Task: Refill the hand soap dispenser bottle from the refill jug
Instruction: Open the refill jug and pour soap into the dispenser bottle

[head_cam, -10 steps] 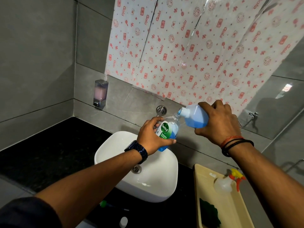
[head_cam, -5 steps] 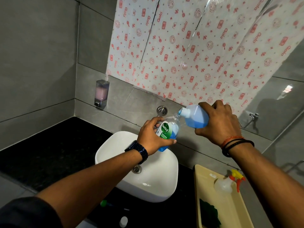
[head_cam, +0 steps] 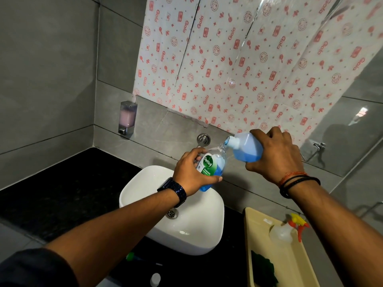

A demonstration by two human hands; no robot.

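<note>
Just right of the frame's centre, the left hand (head_cam: 191, 172) is wrapped around the soap dispenser bottle (head_cam: 214, 167). Its thumb lies across the lower front and its fingers curl behind the upper part, so the green label and blue liquid show between them. The bottle leans with its open neck pointing up and to the right, clear of the hand, above the far rim of the white sink basin (head_cam: 196, 233). To its right, the right hand (head_cam: 276, 156) grasps the refill jug (head_cam: 247, 150) from above and behind. The jug's rear is covered by the fingers, while its pale body and white neck stick out to the left. The jug is tipped over and its mouth meets the bottle's neck; blue liquid sits low in the jug's body. At lower right, a cream tray (head_cam: 290, 259) holds a clear spray bottle (head_cam: 281, 234) and something dark green (head_cam: 264, 268). A wall soap dispenser (head_cam: 128, 119) hangs at left of centre.
</note>
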